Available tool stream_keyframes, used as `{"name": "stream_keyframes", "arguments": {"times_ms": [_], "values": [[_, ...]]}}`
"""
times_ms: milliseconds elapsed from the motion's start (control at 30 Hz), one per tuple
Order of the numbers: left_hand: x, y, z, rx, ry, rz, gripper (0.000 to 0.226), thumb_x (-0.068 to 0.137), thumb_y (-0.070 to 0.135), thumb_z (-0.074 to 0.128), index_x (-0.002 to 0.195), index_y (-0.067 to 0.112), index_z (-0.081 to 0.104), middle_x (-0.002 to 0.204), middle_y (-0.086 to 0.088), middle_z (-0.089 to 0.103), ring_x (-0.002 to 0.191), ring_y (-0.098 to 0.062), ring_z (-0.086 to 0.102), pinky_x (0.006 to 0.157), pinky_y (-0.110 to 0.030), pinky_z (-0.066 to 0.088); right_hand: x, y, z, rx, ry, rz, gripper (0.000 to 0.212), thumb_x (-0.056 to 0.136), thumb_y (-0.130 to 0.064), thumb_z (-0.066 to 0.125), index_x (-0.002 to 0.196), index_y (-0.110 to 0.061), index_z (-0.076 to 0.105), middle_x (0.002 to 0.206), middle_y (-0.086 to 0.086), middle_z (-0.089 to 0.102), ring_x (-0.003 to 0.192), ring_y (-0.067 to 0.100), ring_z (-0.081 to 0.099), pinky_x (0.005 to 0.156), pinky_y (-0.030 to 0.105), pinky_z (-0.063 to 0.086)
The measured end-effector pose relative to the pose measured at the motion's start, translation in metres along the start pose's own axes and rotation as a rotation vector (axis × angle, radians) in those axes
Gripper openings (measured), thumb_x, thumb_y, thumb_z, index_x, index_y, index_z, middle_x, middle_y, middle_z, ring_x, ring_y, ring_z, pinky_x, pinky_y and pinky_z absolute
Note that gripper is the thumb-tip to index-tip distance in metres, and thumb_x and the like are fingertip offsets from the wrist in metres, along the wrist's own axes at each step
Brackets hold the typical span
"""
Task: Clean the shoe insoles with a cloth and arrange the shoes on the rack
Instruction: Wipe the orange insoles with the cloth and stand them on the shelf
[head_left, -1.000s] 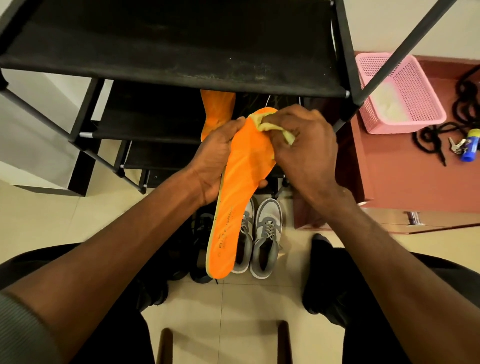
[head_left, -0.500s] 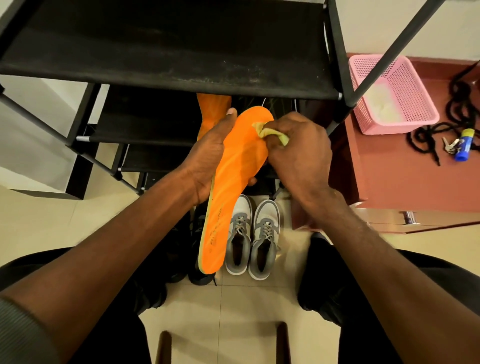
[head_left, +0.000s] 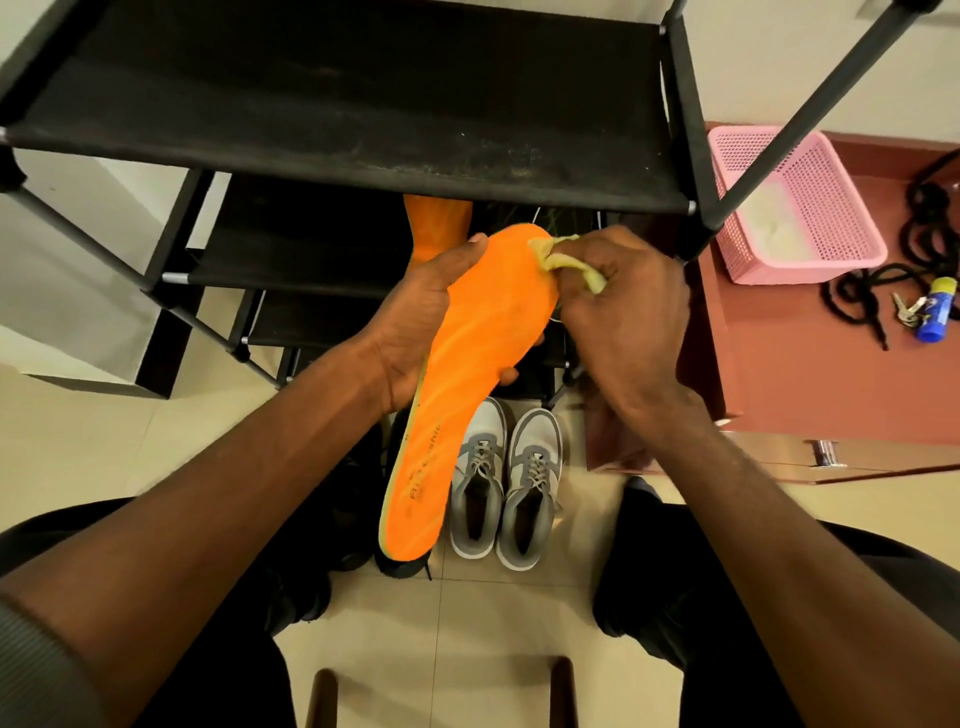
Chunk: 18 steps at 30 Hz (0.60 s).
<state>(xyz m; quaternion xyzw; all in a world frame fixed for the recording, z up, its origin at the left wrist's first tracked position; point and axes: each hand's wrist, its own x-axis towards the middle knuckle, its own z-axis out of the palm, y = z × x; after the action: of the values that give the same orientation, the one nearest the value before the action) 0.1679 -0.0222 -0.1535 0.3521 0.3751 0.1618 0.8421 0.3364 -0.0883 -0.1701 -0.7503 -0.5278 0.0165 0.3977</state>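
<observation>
My left hand (head_left: 415, 317) grips an orange insole (head_left: 467, 374) by its upper half, heel end hanging toward me. My right hand (head_left: 623, 317) pinches a small yellow cloth (head_left: 558, 260) and presses it on the insole's toe end. A second orange insole (head_left: 436, 228) lies on a lower shelf of the black shoe rack (head_left: 363, 104), partly hidden behind my left hand. A pair of grey sneakers (head_left: 504, 483) stands on the floor below the insole. A dark shoe (head_left: 400, 564) peeks out beside them, mostly hidden.
A reddish low cabinet (head_left: 831, 374) at the right carries a pink basket (head_left: 795, 208), black cords (head_left: 872, 291), keys (head_left: 906, 309) and a small blue bottle (head_left: 935, 317). My knees frame the tiled floor (head_left: 467, 623). Two dark chair posts (head_left: 322, 696) show at the bottom.
My right hand has slid the cloth back up toward the insole's tip after a short downward wipe. The left hand keeps its hold on the insole.
</observation>
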Motion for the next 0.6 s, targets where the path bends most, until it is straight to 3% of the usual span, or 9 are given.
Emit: {"name": "stream_keyframes", "arguments": {"times_ms": [100,233,400,533,600], "values": [[-0.001,-0.002,0.002,0.014,-0.003,0.011,0.046,0.104,0.052,0.047,0.139,0.022,0.053,0.123,-0.024,0.07,0.107,-0.044,0.07,0.072,-0.048,0.056,0.003,0.002,-0.002,0.013,0.046,0.019,0.026,0.091,-0.016,0.066,0.109,-0.024,0.082,0.105,-0.013,0.075,0.093,0.01,0.069,0.079,0.037,0.059],[0.0,-0.001,-0.003,0.0,0.017,0.017,0.053,0.104,0.053,0.046,0.143,0.017,0.054,0.124,-0.021,0.069,0.091,-0.034,0.071,0.068,-0.045,0.056,-0.011,-0.005,0.002,-0.052,-0.139,-0.152,0.026,0.089,-0.018,0.066,0.109,-0.025,0.081,0.108,-0.01,0.073,0.096,0.019,0.068,0.074,0.042,0.059],[-0.001,-0.002,0.003,0.046,-0.001,-0.016,0.048,0.104,0.053,0.045,0.136,0.019,0.057,0.124,-0.026,0.069,0.113,-0.048,0.066,0.077,-0.051,0.057,0.0,-0.002,0.0,-0.014,0.039,0.012,0.027,0.091,-0.016,0.065,0.111,-0.024,0.082,0.108,-0.011,0.074,0.096,0.012,0.069,0.079,0.038,0.059],[-0.001,0.0,0.002,0.032,0.04,0.007,0.05,0.106,0.051,0.041,0.137,0.015,0.058,0.126,-0.025,0.068,0.095,-0.038,0.067,0.071,-0.048,0.058,-0.012,-0.008,0.006,0.023,-0.113,-0.136,0.026,0.091,-0.016,0.066,0.111,-0.021,0.081,0.11,-0.007,0.074,0.1,0.019,0.069,0.079,0.044,0.059],[-0.001,0.0,0.003,0.033,0.036,0.003,0.049,0.106,0.05,0.042,0.136,0.015,0.058,0.122,-0.024,0.069,0.095,-0.039,0.067,0.072,-0.05,0.058,-0.009,-0.006,0.004,0.0,-0.055,-0.084,0.026,0.092,-0.018,0.065,0.112,-0.023,0.081,0.11,-0.009,0.074,0.1,0.018,0.069,0.078,0.043,0.06]]}}
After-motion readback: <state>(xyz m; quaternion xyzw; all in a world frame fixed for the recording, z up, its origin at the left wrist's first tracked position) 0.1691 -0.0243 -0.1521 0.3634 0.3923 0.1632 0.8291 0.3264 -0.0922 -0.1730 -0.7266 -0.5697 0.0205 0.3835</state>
